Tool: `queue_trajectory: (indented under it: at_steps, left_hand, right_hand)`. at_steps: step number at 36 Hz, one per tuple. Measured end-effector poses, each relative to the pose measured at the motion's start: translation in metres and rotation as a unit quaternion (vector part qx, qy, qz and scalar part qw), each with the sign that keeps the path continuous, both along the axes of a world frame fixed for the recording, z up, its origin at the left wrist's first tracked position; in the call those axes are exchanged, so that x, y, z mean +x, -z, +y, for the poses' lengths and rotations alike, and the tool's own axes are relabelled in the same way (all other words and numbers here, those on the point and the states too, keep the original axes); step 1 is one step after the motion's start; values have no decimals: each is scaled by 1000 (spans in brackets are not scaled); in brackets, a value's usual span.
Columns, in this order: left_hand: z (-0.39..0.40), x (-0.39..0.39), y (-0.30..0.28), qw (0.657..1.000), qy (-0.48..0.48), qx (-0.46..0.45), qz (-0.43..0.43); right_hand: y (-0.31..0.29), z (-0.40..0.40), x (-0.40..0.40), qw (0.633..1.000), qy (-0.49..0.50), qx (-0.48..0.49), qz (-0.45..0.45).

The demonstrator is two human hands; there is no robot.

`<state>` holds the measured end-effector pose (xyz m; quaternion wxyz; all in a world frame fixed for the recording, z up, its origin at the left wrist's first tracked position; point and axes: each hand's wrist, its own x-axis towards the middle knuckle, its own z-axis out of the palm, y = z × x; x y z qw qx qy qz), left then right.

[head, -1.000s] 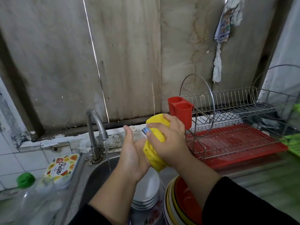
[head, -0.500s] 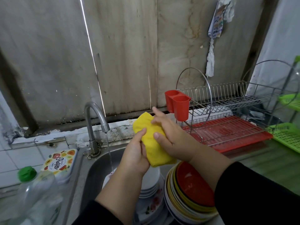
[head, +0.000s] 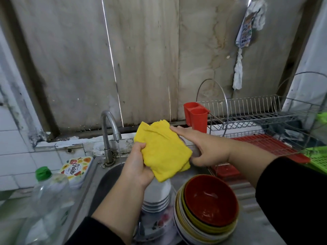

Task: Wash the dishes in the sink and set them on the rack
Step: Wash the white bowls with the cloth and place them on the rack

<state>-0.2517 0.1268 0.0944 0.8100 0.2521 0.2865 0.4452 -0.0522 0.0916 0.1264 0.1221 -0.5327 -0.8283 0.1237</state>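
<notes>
Above the sink point(head: 106, 177) I hold a folded yellow cloth point(head: 162, 149) with both hands. My left hand point(head: 138, 167) grips its lower left edge. My right hand point(head: 208, 147) holds its right side between fingers on top and thumb below. Whether anything is wrapped inside the cloth is hidden. A stack of white plates point(head: 157, 195) sits in the sink under my left hand. A stack of bowls with a red bowl point(head: 210, 200) on top stands to its right. The wire dish rack point(head: 256, 121) with a red drip tray stands at the right.
The faucet point(head: 108, 131) runs a thin stream into the sink. A clear bottle with a green cap point(head: 49, 197) and a printed soap tub point(head: 76, 167) sit on the left. A red cutlery cup point(head: 196, 115) hangs on the rack's left end. A green basket point(head: 318, 156) is at far right.
The cloth, bunched between both hands a second ago, is now spread out flatter. My right hand has slid to its right edge and my left to its lower left.
</notes>
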Motion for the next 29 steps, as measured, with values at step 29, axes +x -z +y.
queue_trajectory:
  at_steps: [29]
  left_hand:
    - [-76,108,9,945,-240,-17,219]
  right_hand:
    - [50,-50,127,982,-37,174,69]
